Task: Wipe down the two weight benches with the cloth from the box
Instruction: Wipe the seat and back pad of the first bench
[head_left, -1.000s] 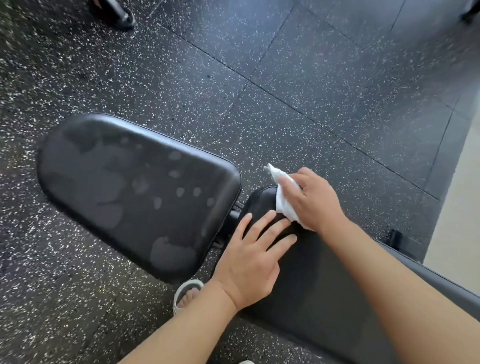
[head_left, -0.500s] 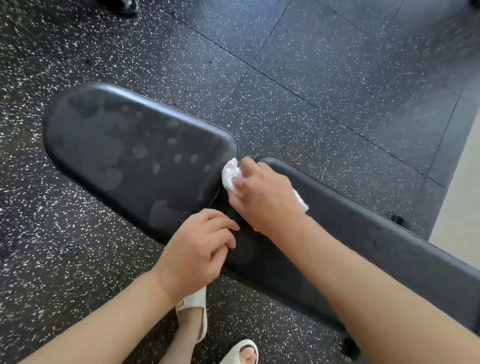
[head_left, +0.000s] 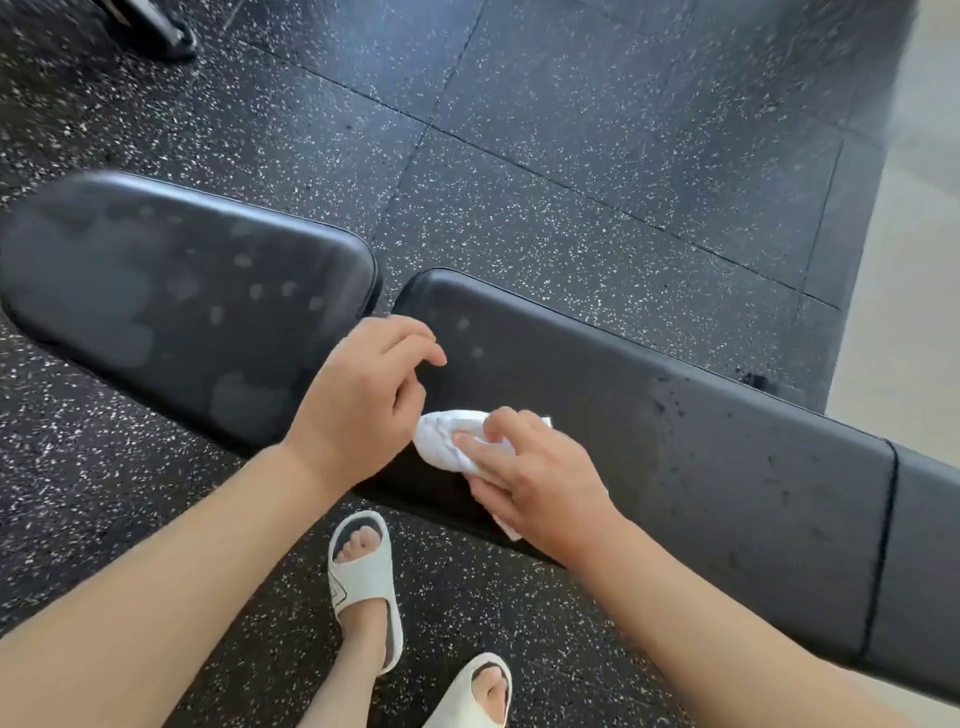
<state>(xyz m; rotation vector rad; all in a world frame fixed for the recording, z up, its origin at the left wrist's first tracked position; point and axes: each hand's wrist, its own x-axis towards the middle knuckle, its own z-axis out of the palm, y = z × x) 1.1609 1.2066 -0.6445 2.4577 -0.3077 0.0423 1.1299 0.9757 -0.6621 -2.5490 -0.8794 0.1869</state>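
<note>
The white cloth (head_left: 447, 441) sits bunched on the near edge of the long back pad (head_left: 701, 415), the right hand (head_left: 540, 478) gripping it with curled fingers. The left hand (head_left: 363, 400) hovers just beside, loosely curled, holding nothing. Droplets speckle the pad rightward; I'd press flat and sweep that way. The seat pad (head_left: 182, 301) shows smears.

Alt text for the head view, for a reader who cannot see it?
A person's right hand presses a crumpled white cloth on the long black padded bench back pad. The left hand, fingers loosely curled, hovers beside it, near the smeared black seat pad.
</note>
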